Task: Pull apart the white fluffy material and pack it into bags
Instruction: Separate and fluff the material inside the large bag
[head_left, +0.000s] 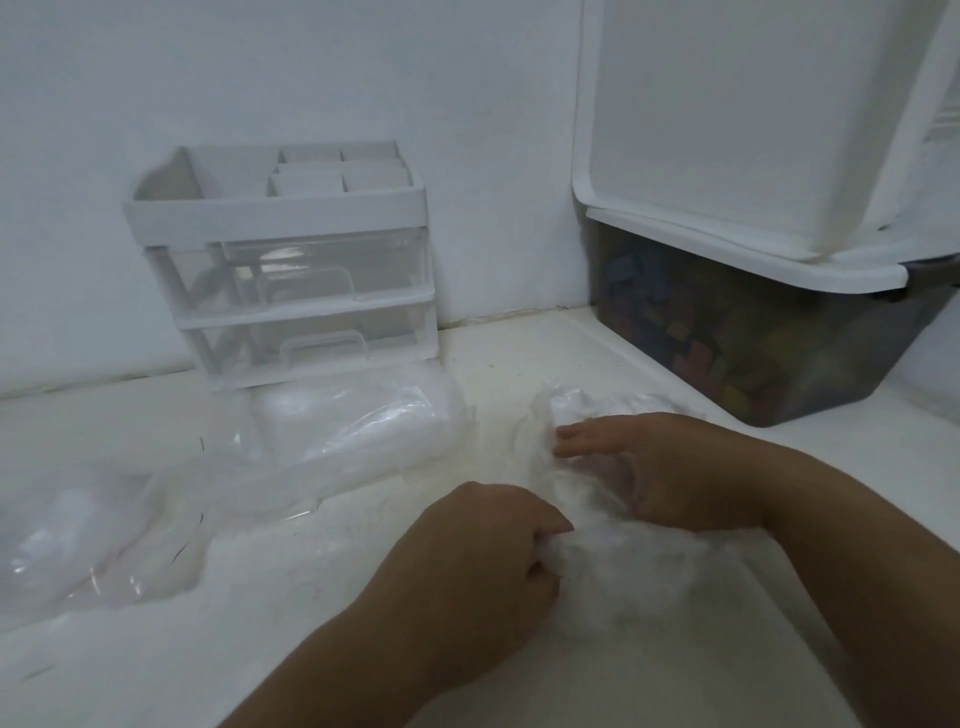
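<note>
The pulling-apart step seems to be in hand: the left hand (483, 551) pinches a tuft of the white fluffy material (623, 561) lying on the counter between both hands, while the right hand (670, 467) presses it flat-fingered. Next, the freed tuft likely needs a bag (353, 431)

The left hand (488, 551) and right hand (670, 467) are showing bare, as are both forearms, the left one running off at 6 o'clock, the right at 4 o'clock. Finer detail is blurring out.
</note>
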